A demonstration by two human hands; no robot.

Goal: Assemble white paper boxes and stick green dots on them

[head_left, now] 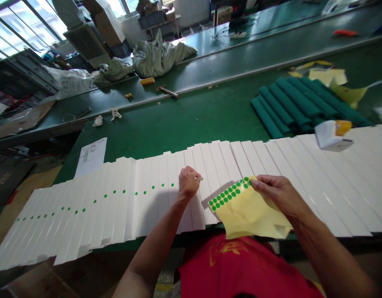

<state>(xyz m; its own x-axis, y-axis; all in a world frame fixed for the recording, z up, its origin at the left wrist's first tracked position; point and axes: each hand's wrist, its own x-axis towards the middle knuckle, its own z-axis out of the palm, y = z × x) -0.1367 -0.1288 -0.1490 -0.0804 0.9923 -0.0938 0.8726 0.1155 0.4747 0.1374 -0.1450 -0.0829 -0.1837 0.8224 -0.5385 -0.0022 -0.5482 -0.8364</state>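
Observation:
A green round sticker [202, 179] shows at the fingertips of my left hand [189, 182], which is closed in a pinch just over the row of overlapping white boxes [215, 157]. Whether the sticker touches the box there, I cannot tell. My right hand [277, 192] grips the upper right corner of a yellow sticker sheet [249, 215] between thumb and fingers. Two rows of green dots run along the sheet's top edge; the rest of it is bare. Across the boxes to the left, single green dots [124, 191] form an uneven line.
Dark green rolled mats [293, 103] lie behind the boxes at right, with yellow sheets [329, 76] past them. A small white carton [333, 135] rests on the right boxes. Farther back are a hammer [168, 91] and a grey-green sack [159, 56]. A printed paper [91, 155] lies left.

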